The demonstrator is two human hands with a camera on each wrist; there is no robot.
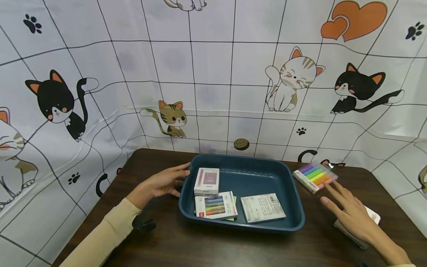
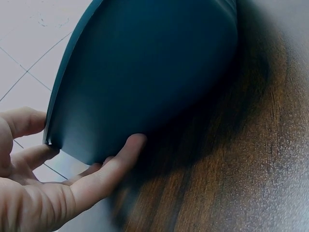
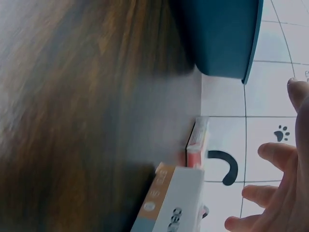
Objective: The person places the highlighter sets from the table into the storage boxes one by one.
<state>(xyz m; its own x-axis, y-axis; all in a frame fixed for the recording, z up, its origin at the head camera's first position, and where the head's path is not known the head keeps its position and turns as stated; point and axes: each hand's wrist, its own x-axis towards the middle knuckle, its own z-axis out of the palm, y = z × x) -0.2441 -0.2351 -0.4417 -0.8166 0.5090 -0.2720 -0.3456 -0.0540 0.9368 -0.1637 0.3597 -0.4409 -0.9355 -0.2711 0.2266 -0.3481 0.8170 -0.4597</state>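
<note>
My left hand [image 1: 163,183] touches the left end of a dark blue plastic tray [image 1: 263,167], its spread fingers against the outer wall [image 2: 111,87] and rim in the left wrist view. Inside the tray lie a white-and-mauve box [image 1: 207,181], a box with a colored-stick window [image 1: 216,206] and a white printed pack [image 1: 262,208]. Fingers extended, my right hand [image 1: 353,211] hovers near a clear pack of rainbow-colored markers [image 1: 315,176]; whether it touches the pack is unclear. Partly hidden beneath that hand is a white box [image 3: 181,198] with an orange band.
Everything stands on a dark brown wooden table [image 1: 247,248]. A white sheet with cat drawings and grid lines [image 1: 213,92] hangs behind the table and along its sides. A black device [image 1: 144,224] sits at my left wrist.
</note>
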